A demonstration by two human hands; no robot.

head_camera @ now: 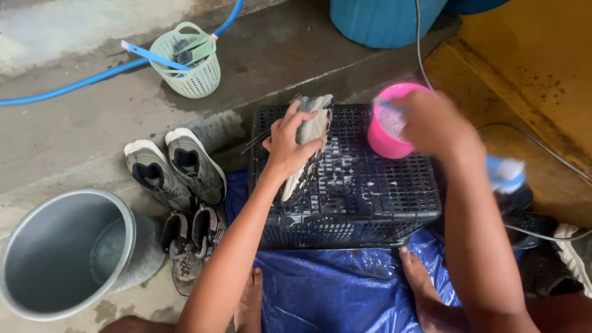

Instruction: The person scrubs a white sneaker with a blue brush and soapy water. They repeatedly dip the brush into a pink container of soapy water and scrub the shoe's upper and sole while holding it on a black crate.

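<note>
Left hand (288,143): its fingers are clenched around a grey shoe (308,139), which is held on edge, sole side outward, on top of an overturned black plastic crate (370,197).
Right hand (431,123): blurred; it is seen at the mouth of a pink cup (387,139), seemingly dipping something bluish into it. Whether the fingers are closed on a brush cannot be told.
Shoe position: standing on the crate's left half, touching its lattice, which is flecked with white suds.
Cup position: on the crate's far right part, close to the edge.
Surroundings: a blue tarp (320,290) lies under the crate and the bare feet; a grey pair of sneakers (176,166) and a brown pair (191,243) lie on the concrete floor to the left, beside a grey bucket (61,253) holding some water. A pale green basket (188,61) and a blue hose (74,86) lie farther off.
Risk, cup: it could be tipped off the crate by the quick right hand, since it stands near the edge.
Risk, shoe: the soapy shoe could slip from the grip, as only one hand steadies it.
Risk, footing: the wet tarp may be slippery under the feet.
</note>
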